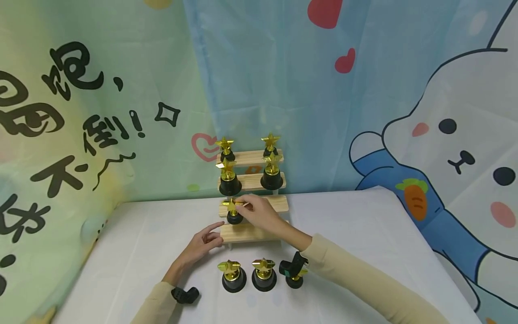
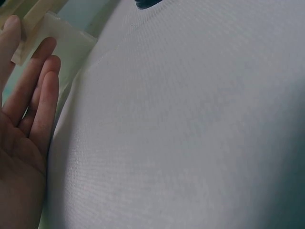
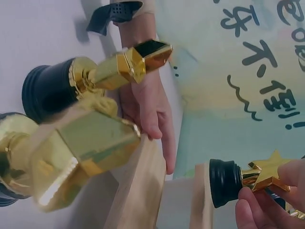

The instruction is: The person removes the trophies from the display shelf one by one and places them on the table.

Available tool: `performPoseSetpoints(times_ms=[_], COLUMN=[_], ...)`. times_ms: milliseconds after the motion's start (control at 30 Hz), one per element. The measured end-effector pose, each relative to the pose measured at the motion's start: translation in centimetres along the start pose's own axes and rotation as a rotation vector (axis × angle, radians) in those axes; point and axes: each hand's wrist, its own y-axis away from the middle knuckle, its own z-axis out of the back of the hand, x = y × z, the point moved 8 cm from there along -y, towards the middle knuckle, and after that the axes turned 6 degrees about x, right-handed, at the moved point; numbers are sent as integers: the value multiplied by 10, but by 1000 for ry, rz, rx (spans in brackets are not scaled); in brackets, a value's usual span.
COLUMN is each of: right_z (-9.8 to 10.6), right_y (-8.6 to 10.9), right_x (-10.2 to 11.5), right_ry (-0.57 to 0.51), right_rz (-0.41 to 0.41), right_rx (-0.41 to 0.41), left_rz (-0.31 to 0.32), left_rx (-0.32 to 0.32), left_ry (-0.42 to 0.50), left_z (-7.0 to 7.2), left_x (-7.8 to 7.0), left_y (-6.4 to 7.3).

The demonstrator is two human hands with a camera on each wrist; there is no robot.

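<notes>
My right hand (image 1: 259, 210) pinches the gold star of a small trophy (image 1: 234, 219) with a black round base. That trophy stands upright at the left end of the second-lowest board of a wooden tiered rack (image 1: 252, 233). In the right wrist view, thumb and fingers are on the star, and the black base (image 3: 225, 183) meets the board. Fingertips of my left hand (image 1: 201, 245) touch the left end of the lowest board, its fingers fairly straight. The left wrist view shows that palm (image 2: 21, 152) beside the white cloth, close to the rack.
On the top tier stand a left trophy (image 1: 227, 155) and a right trophy (image 1: 270, 146); the tier below has another pair (image 1: 230, 184). In front of the rack, three trophies (image 1: 264, 281) stand on the white tablecloth (image 1: 336, 225). A printed curtain (image 1: 283, 81) hangs behind.
</notes>
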Motion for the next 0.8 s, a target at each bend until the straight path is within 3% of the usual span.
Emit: performPoseSetpoints(times_ms=[367, 800], right_z=[7, 26], right_y=[25, 63], right_x=[14, 9], right_ry=[-18, -8], right_rz=[83, 75], right_rx=[42, 37], left_rz=[-12, -35], left_rx=[0, 3], left_ry=[4, 32], left_z=[0, 0], left_x=[0, -3], left_y=[0, 0])
